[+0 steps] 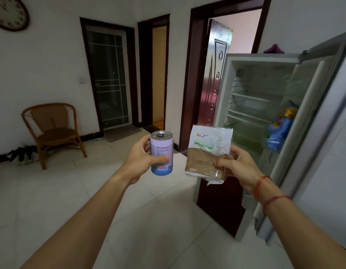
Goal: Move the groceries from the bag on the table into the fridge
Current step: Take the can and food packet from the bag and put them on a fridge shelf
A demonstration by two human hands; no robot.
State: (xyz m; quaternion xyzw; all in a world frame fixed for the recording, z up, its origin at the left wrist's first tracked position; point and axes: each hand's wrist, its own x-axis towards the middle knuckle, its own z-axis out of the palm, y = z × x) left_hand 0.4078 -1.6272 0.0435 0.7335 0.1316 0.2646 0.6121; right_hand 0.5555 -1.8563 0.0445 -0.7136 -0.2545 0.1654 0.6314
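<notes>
My left hand (141, 160) grips a pale blue and white drink can (161, 152), held upright with its pull-tab top showing. My right hand (239, 166) pinches a clear packet of brown sliced bread (206, 152) with a white and green label, thumb on its front. Both are raised in front of me at mid-frame. To the right stands the fridge (224, 88) with its door (321, 121) swung open. Its wire shelves look bare. A blue packet (278, 133) sits in a door rack. The table and the bag are out of view.
A dark red room door (213, 90) stands open just left of the fridge. A wicker chair (52, 131) sits by the left wall with dark items (23, 154) on the floor beside it. Light floor tiles (71, 191) stretch ahead. A purple thing (274, 49) lies on the fridge top.
</notes>
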